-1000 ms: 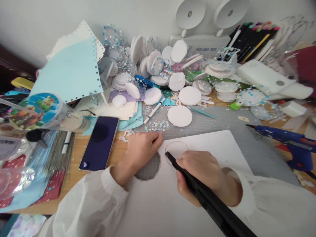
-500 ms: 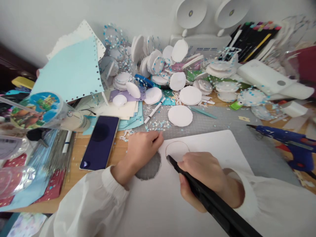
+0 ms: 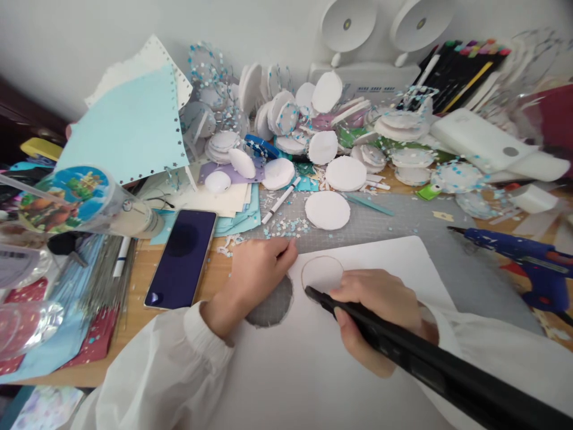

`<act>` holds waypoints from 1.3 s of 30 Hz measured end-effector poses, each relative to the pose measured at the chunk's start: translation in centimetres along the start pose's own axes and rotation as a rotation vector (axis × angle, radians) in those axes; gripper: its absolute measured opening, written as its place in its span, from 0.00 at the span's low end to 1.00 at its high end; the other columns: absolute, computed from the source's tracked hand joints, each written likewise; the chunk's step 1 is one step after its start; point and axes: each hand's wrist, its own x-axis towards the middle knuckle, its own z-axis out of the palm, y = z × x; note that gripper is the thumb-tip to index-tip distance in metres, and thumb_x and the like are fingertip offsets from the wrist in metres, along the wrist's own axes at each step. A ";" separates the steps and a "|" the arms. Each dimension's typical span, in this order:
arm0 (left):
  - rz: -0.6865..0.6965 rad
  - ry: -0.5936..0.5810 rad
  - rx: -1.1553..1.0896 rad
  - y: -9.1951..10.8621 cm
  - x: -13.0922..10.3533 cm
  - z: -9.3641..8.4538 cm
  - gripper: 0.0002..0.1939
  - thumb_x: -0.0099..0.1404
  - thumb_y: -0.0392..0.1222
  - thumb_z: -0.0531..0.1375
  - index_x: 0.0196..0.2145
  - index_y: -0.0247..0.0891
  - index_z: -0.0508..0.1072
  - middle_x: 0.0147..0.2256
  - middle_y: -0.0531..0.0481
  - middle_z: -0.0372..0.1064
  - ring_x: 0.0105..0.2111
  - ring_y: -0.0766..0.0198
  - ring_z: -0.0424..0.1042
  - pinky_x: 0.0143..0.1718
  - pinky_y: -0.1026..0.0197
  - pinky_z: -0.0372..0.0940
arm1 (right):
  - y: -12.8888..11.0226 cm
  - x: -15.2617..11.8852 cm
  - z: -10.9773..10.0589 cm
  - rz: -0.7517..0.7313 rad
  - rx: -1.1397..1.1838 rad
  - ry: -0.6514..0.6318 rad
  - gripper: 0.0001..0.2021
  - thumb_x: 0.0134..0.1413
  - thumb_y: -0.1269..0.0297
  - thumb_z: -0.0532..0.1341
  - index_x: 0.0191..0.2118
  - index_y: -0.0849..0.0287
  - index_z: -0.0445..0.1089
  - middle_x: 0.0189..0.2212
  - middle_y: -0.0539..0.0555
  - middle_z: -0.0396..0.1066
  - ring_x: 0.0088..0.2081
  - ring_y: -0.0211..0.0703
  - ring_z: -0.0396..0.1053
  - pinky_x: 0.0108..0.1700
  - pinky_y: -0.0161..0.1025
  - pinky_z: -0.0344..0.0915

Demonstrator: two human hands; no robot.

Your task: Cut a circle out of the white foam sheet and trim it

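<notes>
A white board [image 3: 286, 370] lies over the grey cutting mat, with a round hole [image 3: 272, 303] cut through it. My right hand [image 3: 380, 310] is wrapped round a long black handheld tool [image 3: 403, 352], whose tip touches the left lower part of a thin brown curved line [image 3: 322, 258] on the board. Just left of this line, my left hand [image 3: 262, 269] rests closed on the board's upper left edge, above the hole. Whatever its curled fingers may hold is hidden.
Beyond the board are loose white discs [image 3: 327, 209], a white marker [image 3: 281, 200] and piled decorated discs. A phone [image 3: 181, 259] and a lidded cup [image 3: 65, 200] stand left; a blue glue gun [image 3: 523, 251] lies right.
The black tool's tip has moved slightly right and down along the curved line, and its body has swung to the right. My right hand has shifted right; my left hand has barely moved.
</notes>
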 end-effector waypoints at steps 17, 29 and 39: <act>-0.005 -0.008 0.022 0.0 0.1 0.1 0.23 0.66 0.49 0.49 0.16 0.35 0.53 0.15 0.55 0.48 0.18 0.71 0.46 0.24 0.61 0.39 | 1.7 -0.1 -0.4 -0.135 0.065 -0.193 0.06 0.46 0.73 0.55 0.33 0.56 0.61 0.20 0.48 0.58 0.23 0.38 0.57 0.27 0.38 0.57; 0.012 0.013 0.022 0.1 0.0 0.1 0.23 0.65 0.49 0.50 0.16 0.35 0.53 0.15 0.55 0.51 0.18 0.71 0.47 0.24 0.61 0.39 | 2.1 0.2 0.3 -0.094 0.074 -0.296 0.08 0.49 0.74 0.51 0.24 0.55 0.52 0.19 0.46 0.48 0.22 0.37 0.48 0.25 0.39 0.44; 0.031 0.035 -0.014 0.0 0.1 0.0 0.24 0.65 0.48 0.50 0.15 0.35 0.53 0.14 0.55 0.49 0.18 0.71 0.46 0.24 0.61 0.40 | 2.1 0.3 -0.4 -0.085 0.087 -0.362 0.09 0.44 0.72 0.53 0.27 0.54 0.49 0.21 0.46 0.46 0.23 0.38 0.47 0.26 0.40 0.42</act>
